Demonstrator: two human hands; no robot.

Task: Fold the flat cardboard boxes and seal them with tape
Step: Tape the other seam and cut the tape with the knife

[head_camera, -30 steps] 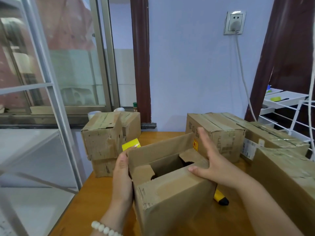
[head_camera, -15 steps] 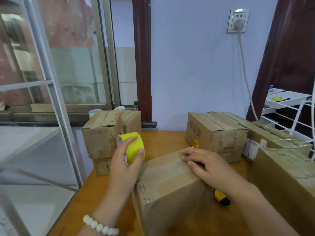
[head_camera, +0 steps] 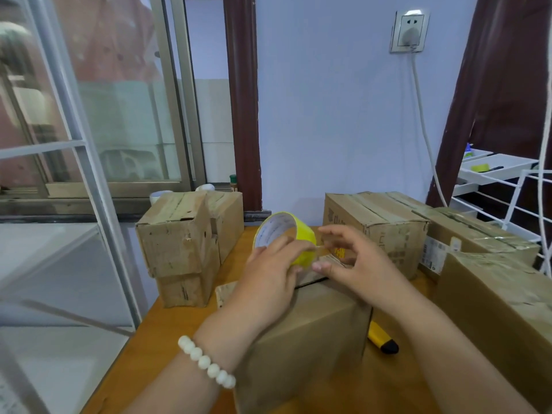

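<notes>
A brown cardboard box (head_camera: 310, 333) stands on the wooden table (head_camera: 167, 330) right in front of me, its top flaps folded down. Above the box's far edge my left hand (head_camera: 268, 279) grips a yellow roll of tape (head_camera: 286, 237), held up on edge. My right hand (head_camera: 355, 258) is beside the roll, fingers curled, and pinches the clear tape end drawn from it.
Taped cardboard boxes stand stacked at the left (head_camera: 185, 246), at the back right (head_camera: 379, 225) and at the near right (head_camera: 501, 312). A yellow and black utility knife (head_camera: 382, 337) lies on the table right of my box. A white wire rack (head_camera: 507, 186) stands at the far right.
The box's flaps were folded shut. My left hand lifted the tape roll up over the box, and my right hand left the box top and went to the roll's tape end.
</notes>
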